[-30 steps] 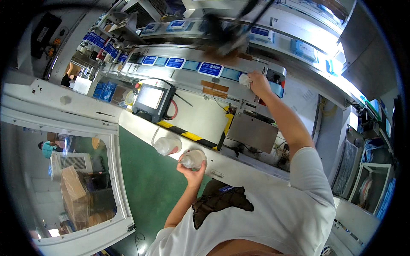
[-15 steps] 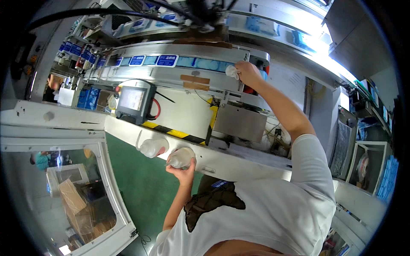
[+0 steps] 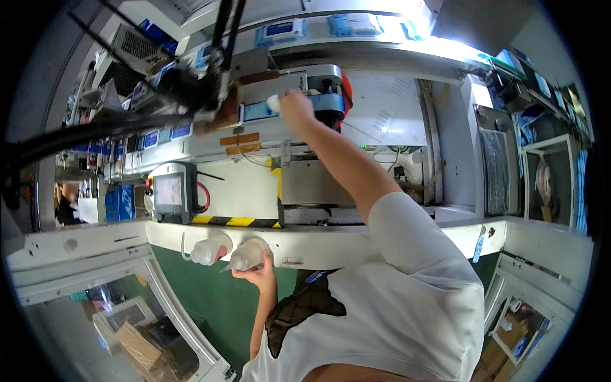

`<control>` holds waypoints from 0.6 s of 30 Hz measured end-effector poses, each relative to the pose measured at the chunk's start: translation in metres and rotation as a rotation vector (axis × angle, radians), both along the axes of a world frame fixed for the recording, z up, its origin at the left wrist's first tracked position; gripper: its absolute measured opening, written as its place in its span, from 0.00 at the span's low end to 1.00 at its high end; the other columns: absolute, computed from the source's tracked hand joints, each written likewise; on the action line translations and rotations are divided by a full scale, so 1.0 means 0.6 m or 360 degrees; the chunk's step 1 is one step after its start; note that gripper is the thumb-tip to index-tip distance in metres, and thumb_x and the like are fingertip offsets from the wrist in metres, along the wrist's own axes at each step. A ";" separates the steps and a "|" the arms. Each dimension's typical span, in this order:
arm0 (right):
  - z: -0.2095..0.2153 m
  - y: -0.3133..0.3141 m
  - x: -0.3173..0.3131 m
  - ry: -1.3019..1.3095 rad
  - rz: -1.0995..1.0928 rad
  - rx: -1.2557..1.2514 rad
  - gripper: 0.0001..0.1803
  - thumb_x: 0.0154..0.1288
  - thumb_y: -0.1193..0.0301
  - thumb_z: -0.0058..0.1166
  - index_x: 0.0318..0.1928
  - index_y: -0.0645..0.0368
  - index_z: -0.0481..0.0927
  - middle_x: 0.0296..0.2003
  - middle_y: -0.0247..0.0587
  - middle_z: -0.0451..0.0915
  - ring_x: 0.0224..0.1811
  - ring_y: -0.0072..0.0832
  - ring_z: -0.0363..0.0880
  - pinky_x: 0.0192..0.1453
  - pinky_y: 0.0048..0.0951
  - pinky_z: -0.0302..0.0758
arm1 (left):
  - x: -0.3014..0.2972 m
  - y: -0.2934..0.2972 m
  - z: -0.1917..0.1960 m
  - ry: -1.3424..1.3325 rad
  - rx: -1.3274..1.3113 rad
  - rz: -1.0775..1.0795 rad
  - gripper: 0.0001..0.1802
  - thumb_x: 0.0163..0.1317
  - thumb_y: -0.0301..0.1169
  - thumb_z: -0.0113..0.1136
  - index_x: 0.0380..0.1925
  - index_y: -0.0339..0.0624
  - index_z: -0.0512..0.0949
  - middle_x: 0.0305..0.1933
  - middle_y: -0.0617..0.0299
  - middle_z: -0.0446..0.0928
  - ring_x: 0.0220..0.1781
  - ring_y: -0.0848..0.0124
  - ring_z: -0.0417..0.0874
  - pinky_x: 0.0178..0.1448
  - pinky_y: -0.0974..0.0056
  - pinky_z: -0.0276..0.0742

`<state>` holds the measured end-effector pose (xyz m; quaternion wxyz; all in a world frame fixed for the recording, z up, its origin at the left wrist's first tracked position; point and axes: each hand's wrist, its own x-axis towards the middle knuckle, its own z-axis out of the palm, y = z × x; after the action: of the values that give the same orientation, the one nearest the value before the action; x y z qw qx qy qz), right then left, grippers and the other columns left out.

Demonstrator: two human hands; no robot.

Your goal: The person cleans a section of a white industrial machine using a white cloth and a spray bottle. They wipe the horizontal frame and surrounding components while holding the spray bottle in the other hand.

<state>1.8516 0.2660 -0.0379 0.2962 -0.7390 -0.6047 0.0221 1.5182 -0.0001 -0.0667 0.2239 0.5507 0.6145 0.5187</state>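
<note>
My left hand (image 3: 258, 277) is closed around a translucent squeeze bottle (image 3: 250, 253) with a spout, held at the white ledge of the machine frame. Just left of it, a second squeeze bottle (image 3: 210, 251) with a reddish mark rests on the same ledge. Stretched out across the machine, my right hand (image 3: 296, 109) pinches a white wad of cloth or tissue (image 3: 273, 103) over the blue conveyor belt (image 3: 327, 102). Motion blurs those fingers somewhat. The wad is at the belt's surface; whether it presses down I cannot tell.
A black jointed machine arm (image 3: 191, 89) hangs over the belt left of my right hand. Blue-white packs (image 3: 281, 32) lie on a farther conveyor. A screen panel (image 3: 170, 192) stands behind the bottles, beside yellow-black striped edging (image 3: 238, 221). A red round part (image 3: 347, 95) sits at the belt's end.
My right hand has moved left along the belt with the white wad, away from the belt's end. The view has shifted, and the black machine arm now appears lower left. My left hand still grips its bottle.
</note>
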 end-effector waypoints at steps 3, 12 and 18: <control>0.013 -0.016 -0.001 -0.0033 0.0215 -0.0078 0.08 0.52 0.74 0.54 0.35 0.57 0.80 0.37 0.45 0.77 0.44 0.41 0.77 0.46 0.38 0.76 | 0.001 0.005 -0.001 0.0130 0.0026 -0.0005 0.48 0.44 0.25 0.72 0.57 0.37 0.45 0.58 0.44 0.54 0.58 0.54 0.67 0.62 0.50 0.72; 0.015 -0.038 -0.010 0.0024 0.0469 0.0100 0.12 0.51 0.75 0.54 0.39 0.57 0.79 0.39 0.45 0.76 0.44 0.41 0.78 0.45 0.39 0.78 | -0.002 0.003 -0.005 -0.0057 0.0037 -0.0059 0.47 0.47 0.22 0.69 0.58 0.38 0.45 0.59 0.44 0.54 0.59 0.55 0.67 0.61 0.53 0.71; 0.006 -0.005 -0.015 -0.0188 0.0469 -0.0025 0.09 0.54 0.76 0.50 0.37 0.55 0.79 0.39 0.44 0.76 0.45 0.41 0.77 0.45 0.40 0.77 | 0.011 0.001 0.051 -0.0148 -0.0165 -0.0046 0.44 0.47 0.20 0.68 0.58 0.37 0.49 0.59 0.46 0.58 0.59 0.58 0.67 0.60 0.56 0.70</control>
<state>1.8423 0.2633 -0.0340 0.2479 -0.6446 -0.7227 0.0267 1.5248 0.0007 -0.0363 0.2878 0.5225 0.6215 0.5079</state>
